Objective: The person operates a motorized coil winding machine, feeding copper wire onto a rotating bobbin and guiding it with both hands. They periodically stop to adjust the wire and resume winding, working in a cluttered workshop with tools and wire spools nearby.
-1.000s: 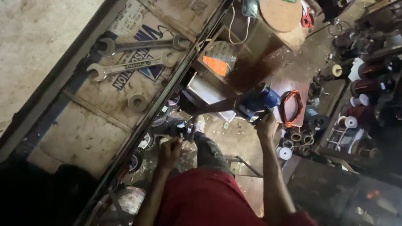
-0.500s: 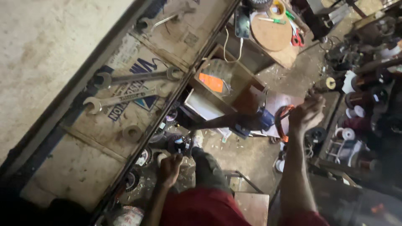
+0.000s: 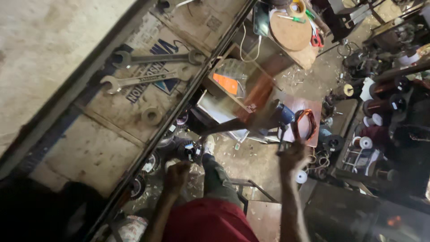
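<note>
My right hand (image 3: 292, 154) is raised just below a blue hand-winding machine (image 3: 283, 114), fingers closed round its thin crank handle (image 3: 281, 140). A coil of copper wire (image 3: 307, 125) sits on the machine's right side, over a reddish board. My left hand (image 3: 177, 172) is lower on the left, fingers curled, next to a small dark round part (image 3: 190, 150) by the metal frame rail. Whether it holds anything is hidden. My red shirt (image 3: 208, 222) and one dark trouser leg (image 3: 217, 179) fill the bottom centre.
Two large spanners (image 3: 152, 58) (image 3: 143, 79) and a tape roll (image 3: 152, 115) lie on cardboard on the left. A round wooden board (image 3: 291, 31) with scissors and a screwdriver is at the top. Wire spools (image 3: 385, 105) crowd the right; a metal stool frame (image 3: 251, 192) stands below.
My right hand has swung from the right of the copper coil back down under the blue machine. My left hand has stayed by the rail. The view has shifted slightly.
</note>
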